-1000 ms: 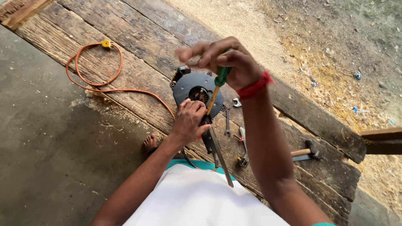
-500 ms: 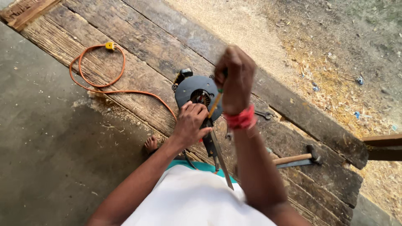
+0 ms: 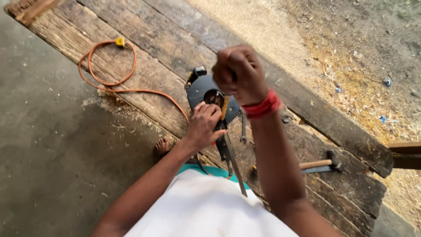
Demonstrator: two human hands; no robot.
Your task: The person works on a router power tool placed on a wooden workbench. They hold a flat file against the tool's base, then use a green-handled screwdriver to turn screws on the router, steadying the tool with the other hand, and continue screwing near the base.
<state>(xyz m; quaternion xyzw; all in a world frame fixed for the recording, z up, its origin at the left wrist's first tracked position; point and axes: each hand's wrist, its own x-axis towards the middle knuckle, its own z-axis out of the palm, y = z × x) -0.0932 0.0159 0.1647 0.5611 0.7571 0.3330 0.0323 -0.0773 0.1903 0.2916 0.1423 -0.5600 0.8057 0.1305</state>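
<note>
A dark round power tool (image 3: 198, 90) lies on weathered wooden planks (image 3: 144, 48). My right hand (image 3: 239, 74) is clenched around the handle of a screwdriver, whose yellowish shaft (image 3: 225, 107) points down into the tool's middle; the handle is hidden in my fist. My left hand (image 3: 204, 125) presses on the tool's near side, fingers curled at the spot where the shaft meets it. A red band (image 3: 262, 106) circles my right wrist.
An orange cord (image 3: 109, 83) with a yellow plug (image 3: 119, 42) loops over the planks to the left. A hammer (image 3: 320, 164) and a spanner (image 3: 243, 129) lie to the right. A long metal strip (image 3: 234, 164) runs toward me. Concrete floor (image 3: 48, 145) left, sawdust-strewn ground (image 3: 351, 57) right.
My right hand has closed from a loose fingertip hold into a fist over the green-handled screwdriver, hiding its handle, and turned over the tool. My left hand stays on the tool.
</note>
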